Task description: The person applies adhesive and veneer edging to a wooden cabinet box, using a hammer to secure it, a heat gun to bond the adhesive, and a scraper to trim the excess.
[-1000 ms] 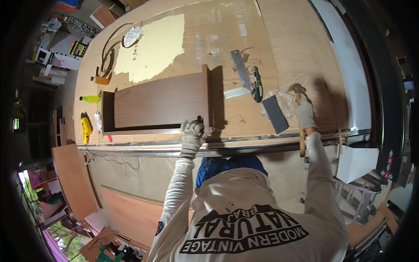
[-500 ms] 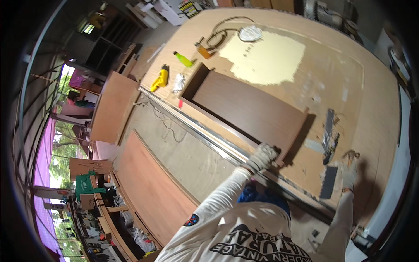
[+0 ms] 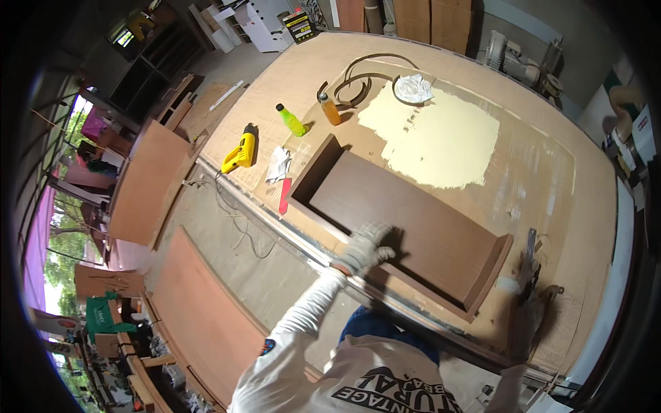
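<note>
My left hand [image 3: 368,244], in a pale glove, reaches over the near side of a dark brown wooden box [image 3: 420,213] with low rims, its fingers apart; I cannot tell whether it touches. My right hand [image 3: 531,316], gloved and shadowed, grips a hammer [image 3: 553,292] just right of the box's right end. Beside it lie a metal ruler [image 3: 530,248] and dark tools I cannot make out. Past the box's left end are a red strip [image 3: 285,196], white crumpled material [image 3: 278,165], a yellow heat gun [image 3: 239,155], a green bottle [image 3: 291,120] and an orange bottle [image 3: 330,110].
The large worktable [image 3: 592,206] carries coiled bands [image 3: 354,86], a white rag [image 3: 413,88] and a cream patch [image 3: 447,138]. A metal rail runs along its near edge. Wooden panels [image 3: 148,186] stand to the left; machinery [image 3: 509,58] is behind the table.
The view has swung toward the left. My left hand has left the box's right corner and moved leftward along its near side, fingers spreading. My right hand still holds the hammer.
</note>
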Tool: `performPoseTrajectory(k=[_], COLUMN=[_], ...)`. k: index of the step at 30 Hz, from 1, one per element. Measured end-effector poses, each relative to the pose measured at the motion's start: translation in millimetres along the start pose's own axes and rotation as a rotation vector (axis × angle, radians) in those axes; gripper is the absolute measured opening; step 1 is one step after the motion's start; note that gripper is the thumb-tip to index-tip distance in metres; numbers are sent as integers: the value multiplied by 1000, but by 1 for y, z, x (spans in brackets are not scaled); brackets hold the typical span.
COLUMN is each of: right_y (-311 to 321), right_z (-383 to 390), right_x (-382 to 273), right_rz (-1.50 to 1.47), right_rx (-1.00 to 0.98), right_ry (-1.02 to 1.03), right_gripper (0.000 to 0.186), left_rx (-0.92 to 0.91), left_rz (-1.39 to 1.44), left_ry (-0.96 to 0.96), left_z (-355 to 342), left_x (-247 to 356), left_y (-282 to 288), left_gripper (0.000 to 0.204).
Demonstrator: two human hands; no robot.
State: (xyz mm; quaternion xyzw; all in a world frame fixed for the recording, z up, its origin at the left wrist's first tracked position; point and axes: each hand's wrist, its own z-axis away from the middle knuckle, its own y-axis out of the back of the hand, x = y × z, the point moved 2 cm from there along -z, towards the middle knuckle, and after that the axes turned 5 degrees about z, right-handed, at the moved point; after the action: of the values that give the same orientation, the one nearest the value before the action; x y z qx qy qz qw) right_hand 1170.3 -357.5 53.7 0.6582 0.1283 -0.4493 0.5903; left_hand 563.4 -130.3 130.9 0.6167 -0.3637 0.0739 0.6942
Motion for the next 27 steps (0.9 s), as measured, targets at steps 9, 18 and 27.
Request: performPoseTrajectory(k=[9,18,27], right_y=[-76,-112,-144], right_z=[-45,-124,-161], right_x=[-165,-245,-176], right_rz=[385,-44,187], right_rx=[54,-154,-13], right_ry=[266,-320,-251], right_gripper=[58,57,45], left_rx=[276,-166,62], left_rz=[-55,42,233], left_ry=[560,708,774], left_z=[-103,-144,-162], left_x=[-241,-309,-333], left_y=[169,172,148], left_gripper=[90,108,48])
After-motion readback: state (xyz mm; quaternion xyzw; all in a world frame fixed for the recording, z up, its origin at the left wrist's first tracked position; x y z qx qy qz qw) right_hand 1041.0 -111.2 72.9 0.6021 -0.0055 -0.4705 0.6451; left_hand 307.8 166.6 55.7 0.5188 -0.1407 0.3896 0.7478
